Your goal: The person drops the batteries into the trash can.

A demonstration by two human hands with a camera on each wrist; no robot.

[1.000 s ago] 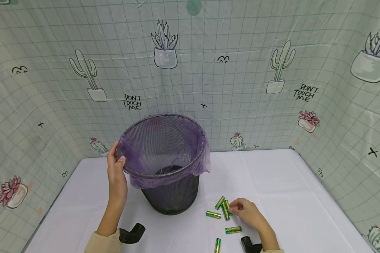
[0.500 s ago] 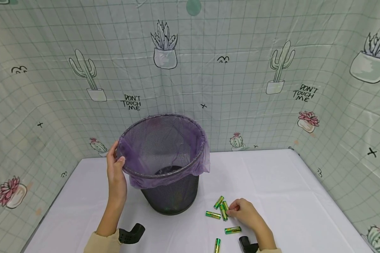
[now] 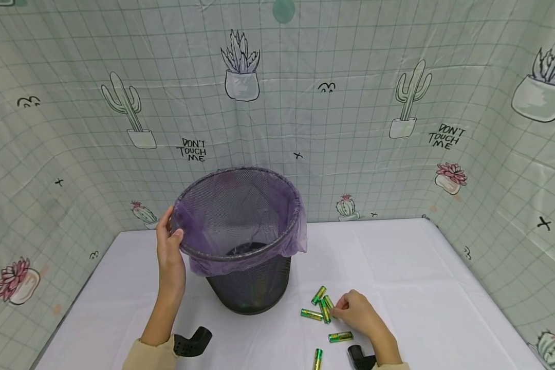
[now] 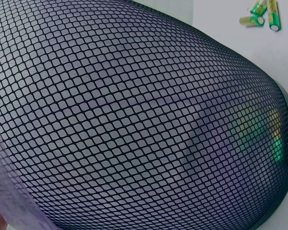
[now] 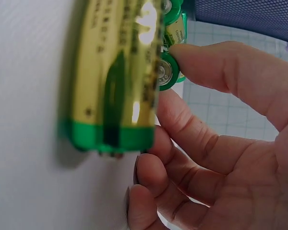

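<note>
- Worktop [image 3: 398, 257]: white cloth on it, bin stands L of ctr.
- Mesh bin [image 3: 254, 295]: no chg vs 1 s ago. Green/gold blurs show thru mesh in L wrist view, can't tell what.
- Purple liner [image 3: 300, 239]: lines bin, hangs over rim, same as b4.
- L hand [image 3: 171, 257]: grips bin rim, thumb on top, other fingers round outside; hasn't moved.
- R hand [image 3: 361, 312]: slid a bit L since 1 s ago. Thumb + index pinch a batt; other fingers curled below, per R wrist view.
- Pinched batt [image 3: 328, 301]: green/gold, on worktop R of bin, near end btwn thumb & index tips; shifted slightly L w/ hand.
- Neighbor batt [image 3: 325, 311]: right alongside, just L of fingertips, also nudged L.
- Upper batt [image 3: 318, 294] & L batt [image 3: 312, 314]: close by, beyond fingertips on bin side.
- Loose batts [image 3: 340, 337]: two, nearer the person, apart from fingers, not moved.
</note>
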